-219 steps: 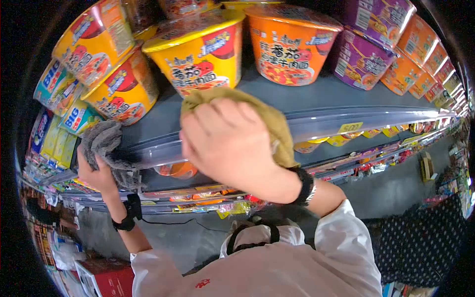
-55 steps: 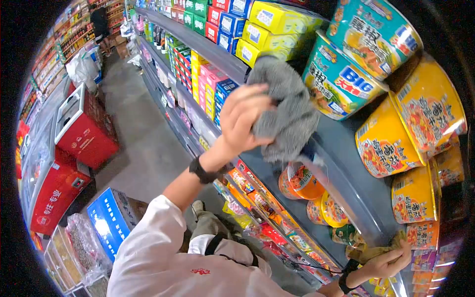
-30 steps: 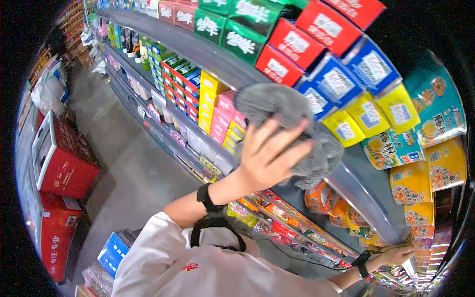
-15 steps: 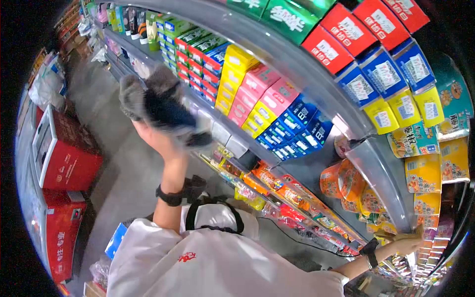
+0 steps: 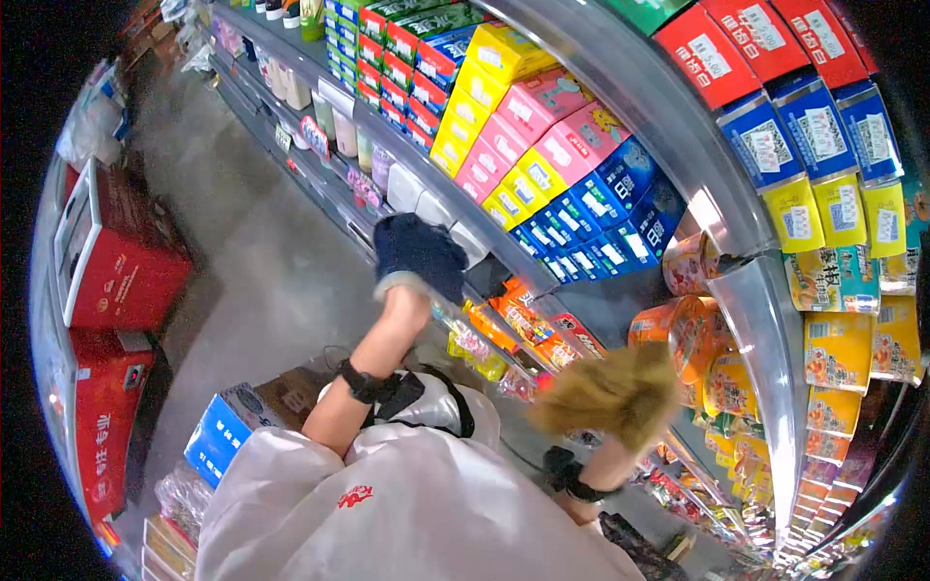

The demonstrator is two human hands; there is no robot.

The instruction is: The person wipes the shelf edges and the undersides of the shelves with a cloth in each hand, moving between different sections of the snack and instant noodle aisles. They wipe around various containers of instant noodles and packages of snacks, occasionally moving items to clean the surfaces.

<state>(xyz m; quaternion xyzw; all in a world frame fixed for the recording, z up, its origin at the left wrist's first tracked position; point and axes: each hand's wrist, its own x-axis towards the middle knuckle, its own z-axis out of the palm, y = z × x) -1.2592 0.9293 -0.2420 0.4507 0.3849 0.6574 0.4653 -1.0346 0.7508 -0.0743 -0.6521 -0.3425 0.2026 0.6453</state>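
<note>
Navy cloth (image 5: 418, 254) with a pale grey edge covers most of my left hand (image 5: 405, 302), so its fingers are hidden. This hand is beside the front edge of the lower shelf, below stacked toothpaste boxes (image 5: 591, 208). My right hand (image 5: 620, 455) is lower right, in front of the snack shelves, with a yellowish-brown cloth (image 5: 610, 395) at its fingers. Motion smears that cloth and the fingers around it. Both wrists wear black bands.
Instant noodle tubs (image 5: 678, 334) stand on the shelf to the right. A curved grey shelf edge (image 5: 639, 126) runs overhead. Red cartons (image 5: 126, 261) line the left side of the aisle. A blue box (image 5: 223, 436) sits on the floor by me.
My left hand has moved right and down, towards the lower shelf, with the navy cloth. My right hand has left the far-right shelf edge and swung inward. The view has shifted slightly.
</note>
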